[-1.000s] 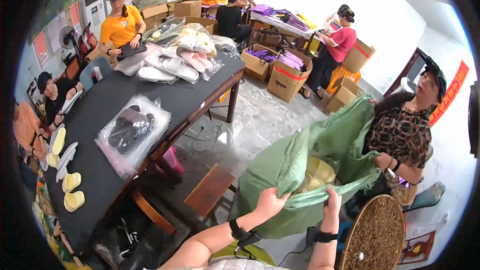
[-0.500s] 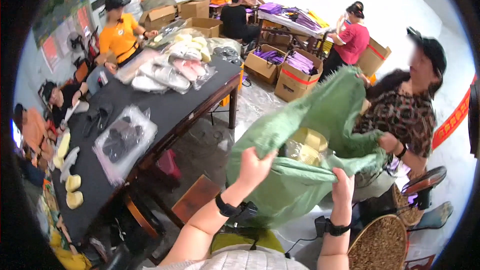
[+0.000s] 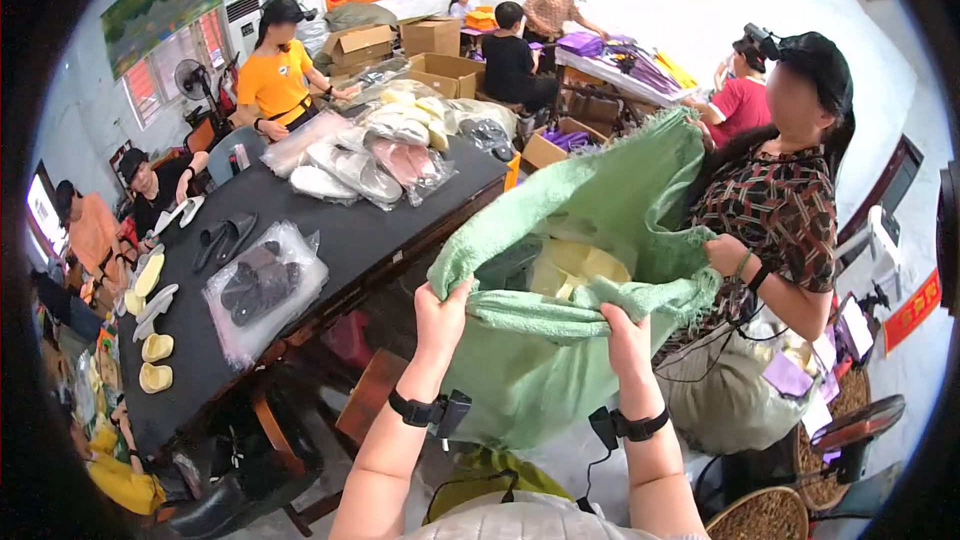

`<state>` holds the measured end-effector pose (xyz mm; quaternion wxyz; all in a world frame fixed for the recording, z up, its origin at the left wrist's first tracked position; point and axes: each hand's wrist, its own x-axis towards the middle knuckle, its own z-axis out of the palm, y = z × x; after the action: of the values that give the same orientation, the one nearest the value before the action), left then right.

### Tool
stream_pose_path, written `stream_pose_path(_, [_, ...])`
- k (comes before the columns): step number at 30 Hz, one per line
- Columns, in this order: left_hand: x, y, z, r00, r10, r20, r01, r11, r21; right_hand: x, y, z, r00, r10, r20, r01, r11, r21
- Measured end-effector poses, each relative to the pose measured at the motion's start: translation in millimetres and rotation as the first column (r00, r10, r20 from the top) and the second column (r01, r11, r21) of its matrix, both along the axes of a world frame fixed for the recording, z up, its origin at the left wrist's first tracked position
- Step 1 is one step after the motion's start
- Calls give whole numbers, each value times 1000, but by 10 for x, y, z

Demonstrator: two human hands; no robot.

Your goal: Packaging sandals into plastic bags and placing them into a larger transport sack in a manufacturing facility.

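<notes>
A large green woven sack (image 3: 540, 380) hangs mouth-up in front of me. My left hand (image 3: 441, 312) is closed round its rim at the near left corner. At the near right, my right hand (image 3: 627, 338) grips the rolled edge. Pale yellow slippers (image 3: 590, 262) in clear plastic lie inside the sack, partly hidden by its near rim. Across from me, a person in a patterned shirt (image 3: 775, 205) holds the right edge of the sack with one hand (image 3: 733, 255) and the raised far edge with the other, which is mostly hidden.
To the left stands a dark table (image 3: 300, 215) with bagged slippers (image 3: 385, 155), flat plastic bags (image 3: 270, 285) and loose yellow slippers (image 3: 156, 348). A wooden stool (image 3: 370, 395) is below it. At right are a stuffed pale sack (image 3: 740, 390) and a woven basket (image 3: 765, 520). Several people work farther back.
The sack's mouth and my hands have shifted left, and my left hand now sits at the corner. The person opposite stands more upright. The whole view has swung slightly.
</notes>
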<state>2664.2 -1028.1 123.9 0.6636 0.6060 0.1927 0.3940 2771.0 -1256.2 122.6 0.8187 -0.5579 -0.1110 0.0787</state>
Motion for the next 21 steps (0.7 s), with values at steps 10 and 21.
stream_pose_path(10, [498,322,-402,994,35,-107,-24,994,106,502,283,-210,993,-44,105,51,997,-59])
stream_pose_path(21, [348,-428,-1308,702,41,-711,155,966,208,959,-413,-1265,997,51,-65,-69,944,-324])
